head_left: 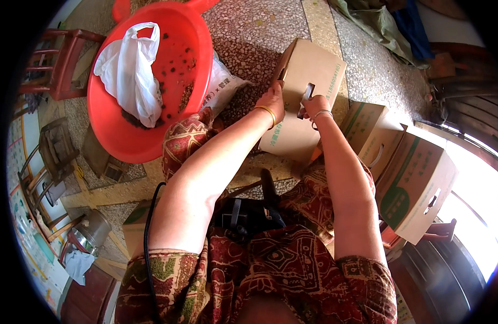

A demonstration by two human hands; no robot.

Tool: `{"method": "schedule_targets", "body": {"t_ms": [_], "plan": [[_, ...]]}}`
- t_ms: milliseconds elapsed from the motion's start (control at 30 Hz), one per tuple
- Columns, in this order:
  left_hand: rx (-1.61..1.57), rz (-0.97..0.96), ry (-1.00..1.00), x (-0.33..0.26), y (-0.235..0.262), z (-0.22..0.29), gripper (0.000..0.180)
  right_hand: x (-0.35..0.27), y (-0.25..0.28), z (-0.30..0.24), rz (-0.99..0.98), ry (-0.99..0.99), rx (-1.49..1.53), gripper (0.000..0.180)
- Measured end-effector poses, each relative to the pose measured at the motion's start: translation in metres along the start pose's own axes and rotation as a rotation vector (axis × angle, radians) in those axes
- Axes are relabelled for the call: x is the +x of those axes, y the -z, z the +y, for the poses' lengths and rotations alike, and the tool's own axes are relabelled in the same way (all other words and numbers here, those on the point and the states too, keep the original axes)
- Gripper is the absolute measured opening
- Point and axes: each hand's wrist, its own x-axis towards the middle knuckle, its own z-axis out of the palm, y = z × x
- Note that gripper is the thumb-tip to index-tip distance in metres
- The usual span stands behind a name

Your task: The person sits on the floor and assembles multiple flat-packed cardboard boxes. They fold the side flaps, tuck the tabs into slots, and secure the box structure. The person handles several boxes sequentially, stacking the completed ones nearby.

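Observation:
In front of me a brown cardboard box with green print stands tilted on the floor. My right hand has its fingers in the cut-out handle hole of the box's near panel. My left hand, a yellow bangle at its wrist, grips the left edge of the same box, and some of its fingertips are hidden behind that edge. To the left is a large red plastic basin with small dark round pieces and crumbs in it. A crumpled white plastic bag lies in the basin.
A white printed sack rests between basin and box. More cardboard boxes stand to my right beside a bright doorway. Wooden chairs and a metal bucket are at the left. A green tarp lies at the far right.

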Motion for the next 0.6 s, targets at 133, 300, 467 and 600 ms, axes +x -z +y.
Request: {"method": "schedule_targets", "body": {"t_ms": [133,300,467,600], "plan": [[-0.074,-0.018,0.01,-0.002,0.005,0.002,0.083,-0.002,-0.002,0.001,-0.053,-0.089,0.35,0.018],[-0.111,0.005,0.015,0.003,0.0,-0.001,0.083,0.003,-0.002,0.004,-0.068,-0.082,0.574,0.017],[-0.138,0.011,0.048,0.016,-0.007,-0.001,0.082,-0.005,-0.002,0.006,-0.074,-0.158,0.688,0.016],[-0.026,0.194,-0.083,0.035,-0.024,-0.016,0.071,0.002,-0.017,0.014,-0.045,-0.139,0.743,0.042]]}}
